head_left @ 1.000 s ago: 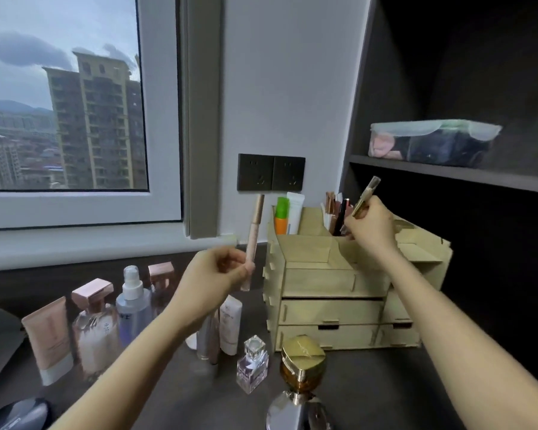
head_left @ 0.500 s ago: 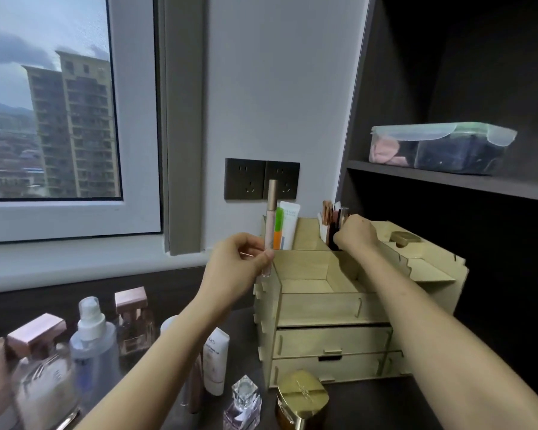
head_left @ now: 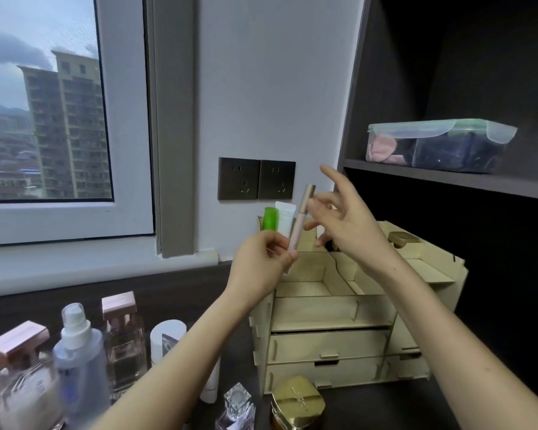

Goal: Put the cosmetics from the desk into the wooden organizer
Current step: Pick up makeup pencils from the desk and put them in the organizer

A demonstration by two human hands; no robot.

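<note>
My left hand (head_left: 266, 262) grips the lower end of a slim pink cosmetic pen (head_left: 299, 226) and holds it upright over the left side of the wooden organizer (head_left: 333, 318). My right hand (head_left: 347, 221) hovers just right of the pen's upper half with its fingers spread and nothing in it. A green tube (head_left: 270, 218) and a white tube (head_left: 285, 219) stand in the organizer's back left compartment. A small gold-capped item (head_left: 399, 240) lies in its right top tray. The front top trays show bare wood.
On the dark desk at lower left stand a spray bottle (head_left: 78, 346), two pink-capped perfume bottles (head_left: 123, 336), a white tube (head_left: 166, 339), a small clear bottle (head_left: 236, 405) and a gold jar (head_left: 297, 401). A lidded plastic box (head_left: 438, 144) sits on the right shelf.
My right hand has put its pen among the items at the organizer's back and come up empty toward the pink pen. My left hand carried the pink pen rightward over the organizer.
</note>
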